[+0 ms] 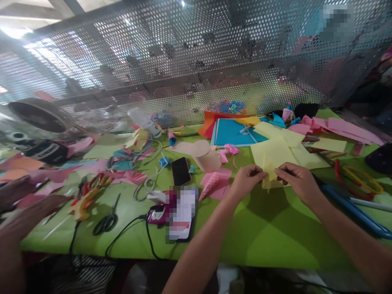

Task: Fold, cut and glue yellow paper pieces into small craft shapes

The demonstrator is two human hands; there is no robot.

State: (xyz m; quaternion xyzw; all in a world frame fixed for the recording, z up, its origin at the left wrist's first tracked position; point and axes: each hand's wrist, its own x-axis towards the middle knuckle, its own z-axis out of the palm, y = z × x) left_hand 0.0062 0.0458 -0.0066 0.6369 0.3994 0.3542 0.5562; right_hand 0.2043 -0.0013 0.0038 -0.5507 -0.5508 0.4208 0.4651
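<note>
My left hand and my right hand face each other above the right half of the green table. Both pinch a small translucent yellow piece by its opposite sides; it looks like thin paper or film, with a fold or narrow strip standing upright in its middle. Just behind it lie pale yellow sheets. Left of my left hand, a pink patterned cone rests on a pink sheet. Small bright pink pieces lie farther back.
At far left another person's hand rests near a yellow glue gun and black scissors. Two phones, a cable and a beige roll occupy the middle. Blue sheets lie before a perforated metal screen.
</note>
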